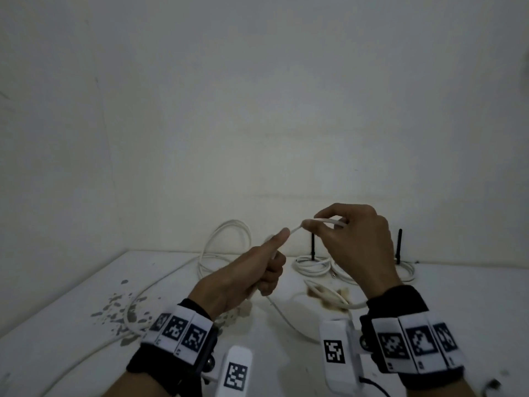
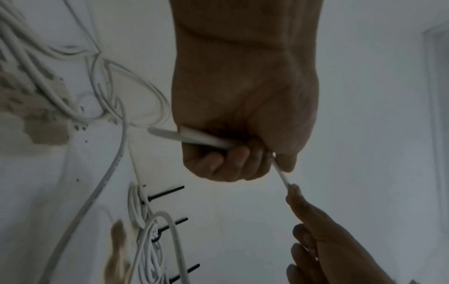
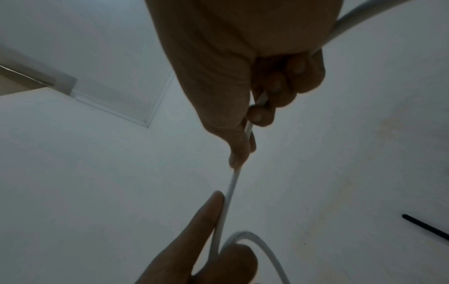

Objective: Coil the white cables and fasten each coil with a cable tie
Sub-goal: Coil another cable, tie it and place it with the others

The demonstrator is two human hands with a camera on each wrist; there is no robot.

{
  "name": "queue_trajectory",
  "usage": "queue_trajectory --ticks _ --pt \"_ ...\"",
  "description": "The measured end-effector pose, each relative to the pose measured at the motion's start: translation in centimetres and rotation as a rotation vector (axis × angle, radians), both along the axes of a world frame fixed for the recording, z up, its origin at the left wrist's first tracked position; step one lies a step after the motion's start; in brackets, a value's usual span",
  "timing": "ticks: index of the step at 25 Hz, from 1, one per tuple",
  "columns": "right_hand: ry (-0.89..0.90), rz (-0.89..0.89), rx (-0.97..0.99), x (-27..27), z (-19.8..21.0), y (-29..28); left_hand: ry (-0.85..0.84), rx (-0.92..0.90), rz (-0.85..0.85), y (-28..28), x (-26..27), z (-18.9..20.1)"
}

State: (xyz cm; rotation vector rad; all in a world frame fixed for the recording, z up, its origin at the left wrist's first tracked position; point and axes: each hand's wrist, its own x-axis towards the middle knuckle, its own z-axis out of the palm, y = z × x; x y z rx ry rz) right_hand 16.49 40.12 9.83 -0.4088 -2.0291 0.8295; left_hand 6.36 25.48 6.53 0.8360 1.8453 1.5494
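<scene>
Head view: over a white counter (image 1: 86,325), the left hand (image 1: 243,279) grips a white cable (image 1: 294,231) while the right hand (image 1: 357,242) pinches its run, mid-coiling. Finished-looking coils (image 1: 312,266) ring black pegs (image 1: 313,247); loose cable (image 1: 226,242) remains, no tie visible.

White table (image 1: 71,333) against a pale wall (image 1: 257,96). Grey chipped patches (image 1: 123,308) on the table's left part; a brown stain (image 1: 329,306) near centre. Two black upright pegs (image 1: 313,247) (image 1: 398,246) stand at the table's far edge, near the wall.
</scene>
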Motion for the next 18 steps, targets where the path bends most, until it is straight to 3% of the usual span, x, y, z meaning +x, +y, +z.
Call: queue_trajectory --ticks 4,8,11,14,16,18 --pt "0.14 -0.072 -0.067 -0.4 -0.2 0.6 0.005 0.064 0.077 0.8 -0.2 -0.6" --pt "0.157 -0.114 0.034 -0.4 -0.2 1.4 -0.242 0.315 0.032 0.5 -0.4 -0.7" --pt "0.043 0.238 -0.045 0.6 -0.2 3.4 -0.491 0.589 -0.015 -1.5 -1.7 -0.7" --pt "-0.232 0.706 -0.297 0.7 -1.9 4.4 -0.53 0.779 -0.19 -3.4 -4.0 -1.1" --pt "-0.404 0.822 -0.346 -0.1 -3.9 3.9 -0.564 0.868 -0.43 -4.0 -5.9 -1.4" --pt "-0.419 0.773 -0.364 -1.4 -5.3 3.0 -0.576 0.883 -0.519 -5.1 -6.8 -1.2"
